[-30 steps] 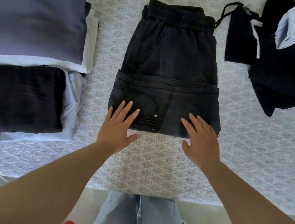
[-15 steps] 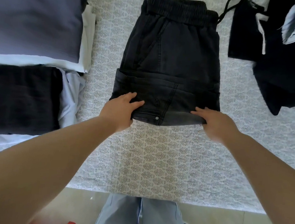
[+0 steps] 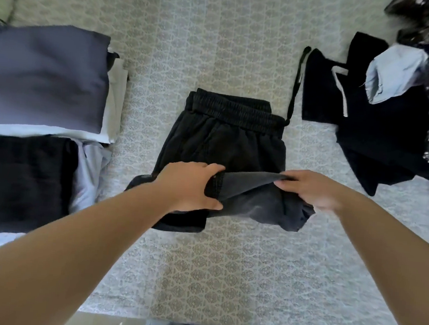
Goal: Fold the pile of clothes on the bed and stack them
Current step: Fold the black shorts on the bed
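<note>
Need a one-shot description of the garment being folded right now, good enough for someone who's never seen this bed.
On the patterned bedspread, look at the middle, between the folded stacks on the left and the loose dark pile on the right. The washed-black shorts lie there alone, their near edge gripped by the left hand and right hand. Only they show a gathered elastic waistband.
</note>
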